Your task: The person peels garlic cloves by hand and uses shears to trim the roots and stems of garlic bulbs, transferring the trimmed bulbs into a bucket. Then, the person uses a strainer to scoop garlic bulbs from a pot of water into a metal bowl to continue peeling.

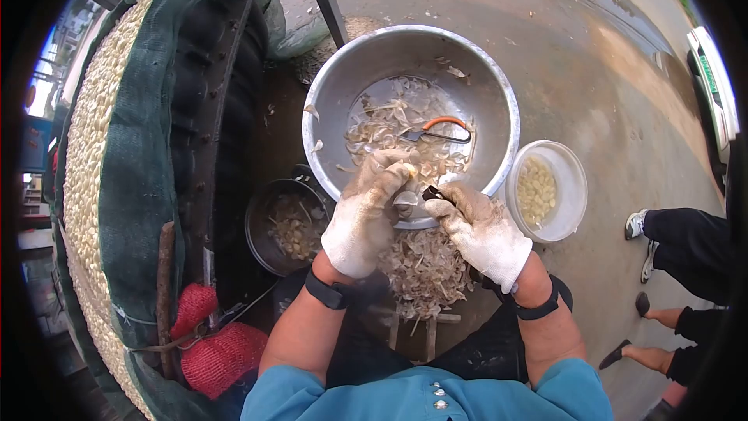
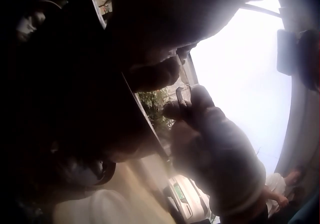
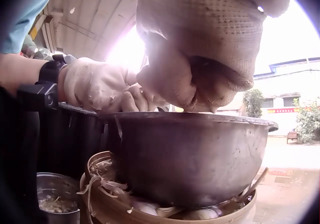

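Both hands wear soiled white knit gloves over the near rim of a wide metal basin (image 1: 499, 82). My left hand (image 1: 362, 214) pinches a whitish garlic clove (image 1: 406, 199) with papery skin. Close beside it, my right hand (image 1: 483, 232) grips a small dark tool (image 1: 431, 192), mostly hidden by the glove; its tip (image 2: 180, 95) looks hooked in the left wrist view. The right wrist view shows the right hand (image 3: 210, 49) large above the basin and the left hand (image 3: 102, 86) behind it. Garlic skins and orange-and-black handled shears (image 1: 446, 122) lie in the basin.
Peeled cloves fill part of a white bucket (image 1: 576, 187) at right; a metal pot (image 1: 257, 245) with cloves stands at left. Skins (image 1: 427, 269) heap below the basin. A net-lined bed of garlic (image 1: 101, 132) and red mesh sacks (image 1: 222, 359) flank the left. People's legs (image 1: 686, 249) show at right.
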### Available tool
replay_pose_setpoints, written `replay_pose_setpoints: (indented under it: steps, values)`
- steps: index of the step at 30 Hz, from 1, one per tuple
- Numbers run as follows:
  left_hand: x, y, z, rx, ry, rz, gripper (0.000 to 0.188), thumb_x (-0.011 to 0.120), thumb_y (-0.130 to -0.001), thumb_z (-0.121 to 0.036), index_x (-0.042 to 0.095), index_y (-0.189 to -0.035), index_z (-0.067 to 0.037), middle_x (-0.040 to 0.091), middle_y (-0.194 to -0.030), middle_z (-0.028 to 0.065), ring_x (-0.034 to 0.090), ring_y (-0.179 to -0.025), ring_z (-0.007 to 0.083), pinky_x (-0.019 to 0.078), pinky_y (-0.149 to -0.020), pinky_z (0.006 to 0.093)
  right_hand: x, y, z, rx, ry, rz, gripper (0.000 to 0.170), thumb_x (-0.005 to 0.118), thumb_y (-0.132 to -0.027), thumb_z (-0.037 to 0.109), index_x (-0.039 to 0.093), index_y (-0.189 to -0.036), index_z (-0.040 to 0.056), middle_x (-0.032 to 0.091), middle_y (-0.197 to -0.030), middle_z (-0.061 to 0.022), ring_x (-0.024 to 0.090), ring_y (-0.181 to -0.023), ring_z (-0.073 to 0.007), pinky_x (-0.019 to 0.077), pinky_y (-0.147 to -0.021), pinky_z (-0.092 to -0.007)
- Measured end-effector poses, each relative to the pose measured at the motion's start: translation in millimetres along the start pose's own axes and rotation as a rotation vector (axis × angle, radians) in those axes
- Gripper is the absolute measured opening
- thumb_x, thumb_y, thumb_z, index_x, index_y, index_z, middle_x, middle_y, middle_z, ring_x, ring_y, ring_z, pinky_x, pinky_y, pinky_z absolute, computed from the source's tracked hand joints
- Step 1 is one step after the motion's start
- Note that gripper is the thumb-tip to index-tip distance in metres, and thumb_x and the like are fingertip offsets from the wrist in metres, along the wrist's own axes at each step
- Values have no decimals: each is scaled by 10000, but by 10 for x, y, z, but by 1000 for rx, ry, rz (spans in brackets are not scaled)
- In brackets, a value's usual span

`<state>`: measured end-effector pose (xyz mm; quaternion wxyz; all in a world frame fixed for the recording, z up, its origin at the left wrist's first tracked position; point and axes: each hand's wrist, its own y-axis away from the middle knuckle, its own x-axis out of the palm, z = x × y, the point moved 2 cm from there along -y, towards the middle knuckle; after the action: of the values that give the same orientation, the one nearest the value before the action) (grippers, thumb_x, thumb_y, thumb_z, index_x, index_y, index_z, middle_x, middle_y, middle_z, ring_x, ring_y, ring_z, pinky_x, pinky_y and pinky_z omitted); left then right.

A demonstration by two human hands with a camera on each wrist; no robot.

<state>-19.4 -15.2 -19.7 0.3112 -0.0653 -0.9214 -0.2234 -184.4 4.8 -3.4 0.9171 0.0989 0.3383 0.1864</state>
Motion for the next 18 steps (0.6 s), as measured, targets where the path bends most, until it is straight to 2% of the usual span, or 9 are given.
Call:
replay_pose_setpoints:
  steps: [3,5,6,8,12,14,16,18]
  values:
    - [-20,9,-25,8,-87,-2,276,504,-938,-142,540,-1155,24,560,-912,32,520,-779,104,476,-673,275,-53,17,34,-19,84,-68,383,495,-942,339,498,-1252,113,615,-1061,-200,600,-964,-389,495,-811,-455]
    - [-50,5,-13,-7,-279,39,188,511,-935,-146,598,-1053,-30,559,-927,4,515,-835,82,428,-799,222,-75,39,53,-25,127,-104,407,484,-945,367,484,-1265,115,612,-1058,-208,605,-947,-393,499,-796,-464]
    - [-46,-5,9,-9,-277,40,188,511,-935,-146,598,-1053,-30,559,-927,4,515,-835,82,428,-799,222,-73,48,67,-44,163,-113,400,473,-947,381,491,-1243,113,615,-1039,-204,609,-930,-393,500,-784,-468]
    - [-42,-21,29,53,-365,22,231,551,-902,-120,579,-1080,25,595,-907,41,551,-767,103,523,-760,276,-59,53,69,-62,195,-121,396,462,-950,395,499,-1222,110,617,-1019,-200,612,-913,-393,501,-771,-472]
    - [-17,-3,1,35,-383,20,216,555,-892,-103,584,-1062,27,586,-889,31,556,-760,103,523,-769,272,-53,27,53,-29,174,-49,331,455,-948,378,518,-1127,107,616,-978,-190,611,-874,-401,498,-747,-483]
    - [-22,15,-14,-4,-421,69,172,508,-930,-160,595,-973,-18,557,-896,-7,511,-844,71,425,-774,231,-51,34,50,-18,162,-26,296,457,-946,355,525,-1094,108,616,-966,-185,609,-867,-403,496,-743,-487]
    - [-74,7,-66,-36,-420,106,175,510,-929,-168,595,-971,-22,553,-892,-9,509,-831,71,425,-759,230,-66,66,79,-174,182,-68,255,453,-939,311,532,-1084,116,627,-943,-173,610,-873,-395,495,-747,-486]
    - [-83,19,-71,-67,-420,140,178,512,-929,-177,596,-969,-25,548,-888,-11,506,-819,71,424,-743,228,-68,52,70,-139,170,-37,239,461,-932,283,539,-1088,120,636,-949,-168,612,-886,-388,497,-755,-481]
